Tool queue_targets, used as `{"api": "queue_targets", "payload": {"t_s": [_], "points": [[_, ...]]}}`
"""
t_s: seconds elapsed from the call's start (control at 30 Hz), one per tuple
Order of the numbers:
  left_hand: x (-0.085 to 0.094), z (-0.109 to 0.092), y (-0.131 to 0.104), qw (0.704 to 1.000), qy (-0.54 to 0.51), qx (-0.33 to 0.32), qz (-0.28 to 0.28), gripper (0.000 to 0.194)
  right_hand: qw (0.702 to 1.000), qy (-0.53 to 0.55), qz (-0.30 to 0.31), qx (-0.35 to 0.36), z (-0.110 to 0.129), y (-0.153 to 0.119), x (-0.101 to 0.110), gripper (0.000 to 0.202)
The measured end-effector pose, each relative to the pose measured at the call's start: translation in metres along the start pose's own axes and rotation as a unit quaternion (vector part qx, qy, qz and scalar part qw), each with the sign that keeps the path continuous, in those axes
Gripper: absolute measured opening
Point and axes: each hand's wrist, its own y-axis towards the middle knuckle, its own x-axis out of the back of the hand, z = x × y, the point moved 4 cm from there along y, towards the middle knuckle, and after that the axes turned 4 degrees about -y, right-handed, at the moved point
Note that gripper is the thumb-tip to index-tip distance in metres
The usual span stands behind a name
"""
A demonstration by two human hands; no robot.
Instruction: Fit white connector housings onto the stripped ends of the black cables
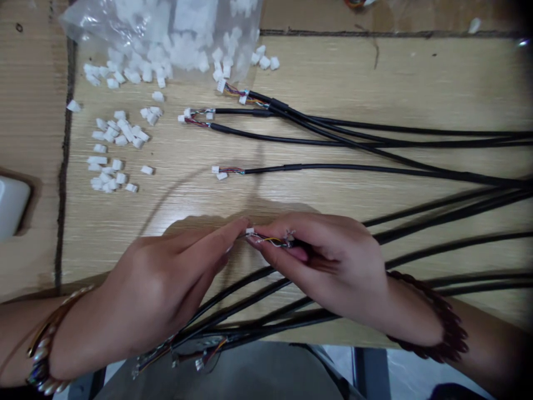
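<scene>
A small white connector [250,231] sits between the fingertips of my two hands, at the end of thin coloured wires [272,240]. My left hand [166,283] pinches the connector from the left, its thumb mostly hidden. Thumb and forefinger of my right hand [328,250] are closed on the wires just beside it. These wires lead back into my right palm, where the cable's black jacket is largely covered. Beyond my hands lies a black cable [333,166] whose wires end in white connectors [215,170]. More black cables [237,114] with fitted connectors lie farther back.
A clear plastic bag [183,33] of white connectors lies at the back. Loose white connectors [125,130] are scattered on the left of the board. Several black cables [258,319] pass under my hands, their wire ends [200,361] over the front edge. A white object [12,205] stands far left.
</scene>
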Motion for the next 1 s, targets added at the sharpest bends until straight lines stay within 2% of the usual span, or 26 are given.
{"api": "queue_targets", "payload": {"t_s": [0.47, 0.63, 0.77, 1.0], "points": [[0.001, -0.006, 0.005, 0.999, 0.003, 0.041, 0.001, 0.045, 0.999, 0.001, 0.021, -0.04, 0.0, 0.001, -0.005, 0.011], [0.003, -0.009, 0.012, 0.998, -0.008, 0.056, 0.007, 0.034, 0.999, -0.01, 0.025, -0.024, -0.001, 0.001, -0.006, 0.01], [0.001, -0.008, 0.019, 0.994, -0.043, 0.094, 0.023, 0.023, 0.999, -0.02, 0.023, -0.014, -0.001, 0.001, -0.006, 0.008], [0.0, -0.006, 0.018, 0.99, -0.066, 0.121, 0.019, 0.029, 0.998, -0.055, 0.019, 0.021, 0.0, -0.001, -0.007, 0.008]]}}
